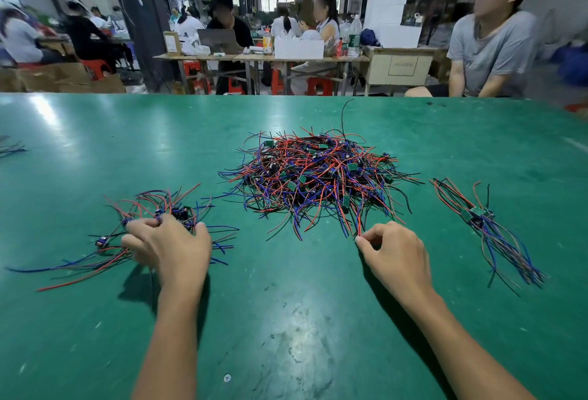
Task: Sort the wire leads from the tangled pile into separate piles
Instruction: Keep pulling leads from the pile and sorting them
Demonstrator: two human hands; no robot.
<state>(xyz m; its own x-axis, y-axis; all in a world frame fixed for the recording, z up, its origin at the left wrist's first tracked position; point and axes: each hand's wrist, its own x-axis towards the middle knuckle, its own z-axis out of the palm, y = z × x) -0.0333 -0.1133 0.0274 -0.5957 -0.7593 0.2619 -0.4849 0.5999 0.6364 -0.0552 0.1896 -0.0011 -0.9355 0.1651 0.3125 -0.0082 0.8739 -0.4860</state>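
Note:
A big tangled pile (318,173) of red, blue and black wire leads with small green boards lies in the middle of the green table (286,320). Left of it is a loose smaller pile (152,208) of leads with dark parts. My left hand (168,247) rests on that pile's near side with curled fingers over the leads. On the right lies a neat bundle (486,227) of leads, aligned lengthwise. My right hand (394,250) is at the big pile's near edge, its thumb and forefinger pinching the end of a red lead (359,224).
A few more leads (11,149) lie at the table's far left edge. Beyond the table's far edge a person in a grey shirt (496,46) sits at the right, and other people work at tables behind.

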